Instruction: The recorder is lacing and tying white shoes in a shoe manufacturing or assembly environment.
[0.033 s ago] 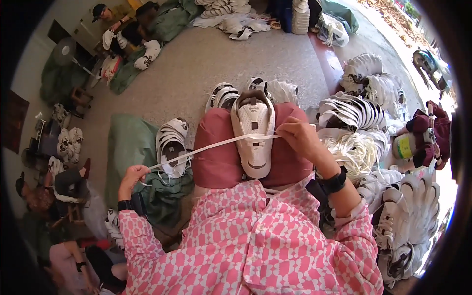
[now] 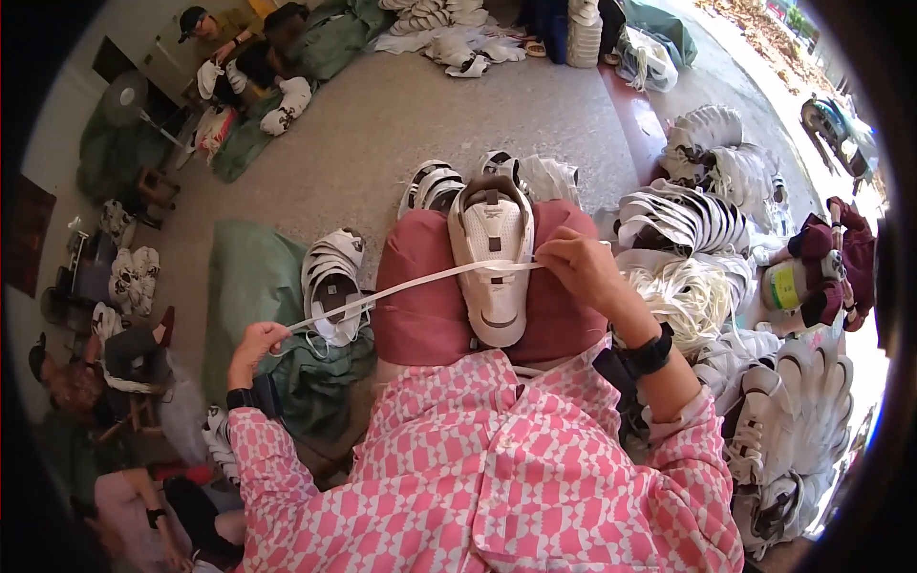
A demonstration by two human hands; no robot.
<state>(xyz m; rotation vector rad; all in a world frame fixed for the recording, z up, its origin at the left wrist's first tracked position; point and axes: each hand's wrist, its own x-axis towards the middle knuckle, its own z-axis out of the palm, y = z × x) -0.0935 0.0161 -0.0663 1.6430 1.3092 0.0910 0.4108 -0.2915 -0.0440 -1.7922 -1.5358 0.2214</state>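
Note:
Across my lap, held between my thighs, lies a white shoe (image 2: 490,234) with a mesh front and brown lining. A flat white shoelace (image 2: 411,285) runs over it and stretches out to the left. My left hand (image 2: 256,351) pinches the lace's far left part, beside a nested stack of white shoe uppers (image 2: 331,277). My right hand (image 2: 578,267) pinches the lace just right of the shoe, fingers closed and palm down. Lace holes under the crossing lace are too small to make out.
Loose white laces (image 2: 683,298) lie heaped at my right, among stacks of shoe uppers (image 2: 693,218). Green cloth (image 2: 244,277) covers the floor at my left. More uppers (image 2: 435,186) stand beyond my knees. Co-workers sit at the left, one person (image 2: 224,43) far back.

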